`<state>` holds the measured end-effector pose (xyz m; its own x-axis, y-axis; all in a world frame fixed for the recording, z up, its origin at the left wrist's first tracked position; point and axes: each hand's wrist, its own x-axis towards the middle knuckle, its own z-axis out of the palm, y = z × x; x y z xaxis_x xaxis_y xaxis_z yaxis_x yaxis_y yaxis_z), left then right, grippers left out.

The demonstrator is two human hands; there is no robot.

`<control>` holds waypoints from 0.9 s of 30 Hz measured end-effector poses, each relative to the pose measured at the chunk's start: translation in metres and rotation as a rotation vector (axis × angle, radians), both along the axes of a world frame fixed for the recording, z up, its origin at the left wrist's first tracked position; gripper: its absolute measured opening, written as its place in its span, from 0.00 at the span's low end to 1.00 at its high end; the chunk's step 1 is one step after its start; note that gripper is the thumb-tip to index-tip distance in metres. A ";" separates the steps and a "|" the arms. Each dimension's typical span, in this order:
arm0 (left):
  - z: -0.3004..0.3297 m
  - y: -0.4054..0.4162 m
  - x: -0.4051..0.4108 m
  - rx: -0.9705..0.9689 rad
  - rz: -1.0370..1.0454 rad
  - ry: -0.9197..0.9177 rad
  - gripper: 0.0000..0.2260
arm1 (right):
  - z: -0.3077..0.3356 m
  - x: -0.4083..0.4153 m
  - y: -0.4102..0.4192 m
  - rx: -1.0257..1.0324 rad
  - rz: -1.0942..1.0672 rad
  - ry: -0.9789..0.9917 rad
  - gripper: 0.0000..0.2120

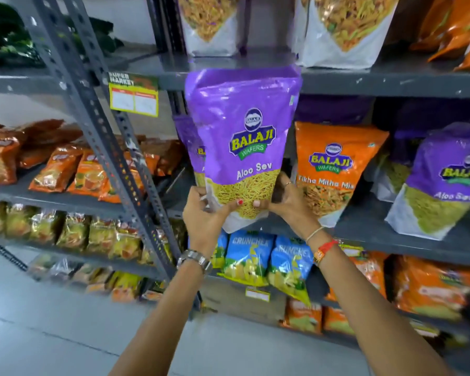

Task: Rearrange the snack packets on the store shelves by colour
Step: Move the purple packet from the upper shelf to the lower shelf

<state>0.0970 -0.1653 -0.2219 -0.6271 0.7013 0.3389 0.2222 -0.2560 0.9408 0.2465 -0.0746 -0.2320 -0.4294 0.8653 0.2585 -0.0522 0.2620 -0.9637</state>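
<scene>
My left hand (205,213) and right hand (288,198) pinch the bottom corners of a purple Aloo Sev packet (242,137), upright before the middle shelf (377,229). Top-heavy, it may flop, toppling the orange Tikha Mitha Mix packet (334,169) beside it.

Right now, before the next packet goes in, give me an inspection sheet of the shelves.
Surface: grey metal shelf, middle level, partly filled.
Job's things: purple Aloo Sev packet held upright in front of the shelf; second purple packet behind it; orange Tikha Mitha packet standing to its right; another purple packet at far right.
Clutter: blue Crunchex packets below; price tag on the upper shelf edge.
Hands: left hand and right hand both grip the held packet's bottom.
Cables: nothing seen.
Surroundings: second rack of orange packets to the left; pale floor.
</scene>
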 end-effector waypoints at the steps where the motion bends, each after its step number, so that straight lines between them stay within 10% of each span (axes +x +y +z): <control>1: -0.008 0.001 0.007 -0.012 0.022 0.003 0.19 | -0.009 0.002 0.001 -0.021 -0.005 -0.005 0.31; 11: -0.078 0.050 0.031 -0.114 0.053 -0.117 0.20 | -0.061 0.002 0.028 -0.172 -0.181 -0.028 0.38; 27: -0.108 0.122 0.044 -0.202 0.050 -0.086 0.22 | -0.087 -0.004 0.054 0.115 -0.520 -0.282 0.20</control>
